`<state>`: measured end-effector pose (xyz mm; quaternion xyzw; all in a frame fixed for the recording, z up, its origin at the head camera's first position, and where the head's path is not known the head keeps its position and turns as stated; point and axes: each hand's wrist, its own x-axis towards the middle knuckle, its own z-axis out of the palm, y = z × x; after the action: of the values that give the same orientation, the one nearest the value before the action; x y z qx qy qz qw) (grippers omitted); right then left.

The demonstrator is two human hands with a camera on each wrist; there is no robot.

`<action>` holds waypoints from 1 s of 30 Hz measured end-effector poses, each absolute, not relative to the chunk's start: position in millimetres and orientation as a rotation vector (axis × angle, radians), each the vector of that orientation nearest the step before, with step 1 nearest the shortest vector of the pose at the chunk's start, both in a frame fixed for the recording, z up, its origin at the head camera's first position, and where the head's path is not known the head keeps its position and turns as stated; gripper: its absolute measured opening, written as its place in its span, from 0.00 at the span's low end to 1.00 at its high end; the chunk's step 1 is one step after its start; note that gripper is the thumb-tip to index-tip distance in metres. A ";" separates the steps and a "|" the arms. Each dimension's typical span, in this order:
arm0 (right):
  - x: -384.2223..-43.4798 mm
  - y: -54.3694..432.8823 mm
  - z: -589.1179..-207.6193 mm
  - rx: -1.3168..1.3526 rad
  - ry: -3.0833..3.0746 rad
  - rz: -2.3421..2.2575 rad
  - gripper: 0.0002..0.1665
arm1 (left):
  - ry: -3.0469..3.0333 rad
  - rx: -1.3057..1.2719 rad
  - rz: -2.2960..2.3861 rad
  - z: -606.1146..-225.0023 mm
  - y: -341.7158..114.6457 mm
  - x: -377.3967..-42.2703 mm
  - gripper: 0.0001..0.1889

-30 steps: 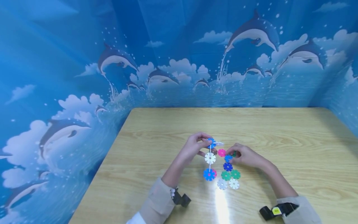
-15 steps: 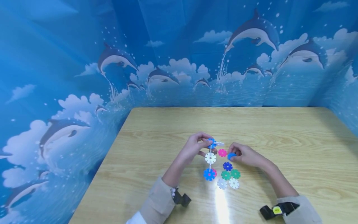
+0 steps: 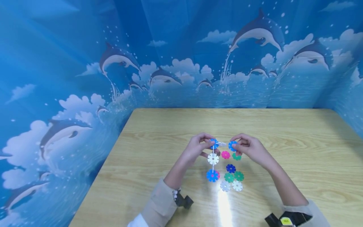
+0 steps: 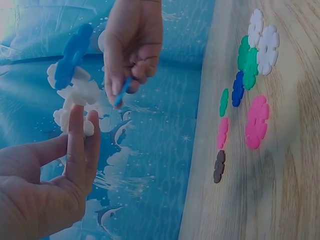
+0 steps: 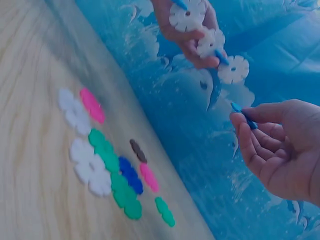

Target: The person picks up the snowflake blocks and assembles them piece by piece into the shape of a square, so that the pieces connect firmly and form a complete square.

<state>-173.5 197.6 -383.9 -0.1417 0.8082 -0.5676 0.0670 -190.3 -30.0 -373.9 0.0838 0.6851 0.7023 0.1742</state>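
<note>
Pinching: left hand (image 3: 196, 147) on a disc chain (image 3: 211, 159), long axis seemingly bodyward; right hand (image 3: 251, 147) on a blue disc (image 3: 232, 146).

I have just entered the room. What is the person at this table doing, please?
A person is putting hands to small notched discs. The left hand holds up a chain of linked white and blue discs. The right hand pinches a single blue disc near the end of the chain, apart from it. Below, on the table, lie loose pink discs, green discs, a dark blue disc, two white discs and a brown disc.
</note>
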 end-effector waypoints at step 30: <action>-150.5 163.5 -367.6 -0.238 2.309 -2.061 0.16 | 1.989 0.228 2.023 -370.8 -27.3 -186.7 0.10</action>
<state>-150.5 163.5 -367.6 -0.0767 0.7436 -0.6639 0.0186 -186.7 -27.3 -370.8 0.0791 0.6912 0.7032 0.1471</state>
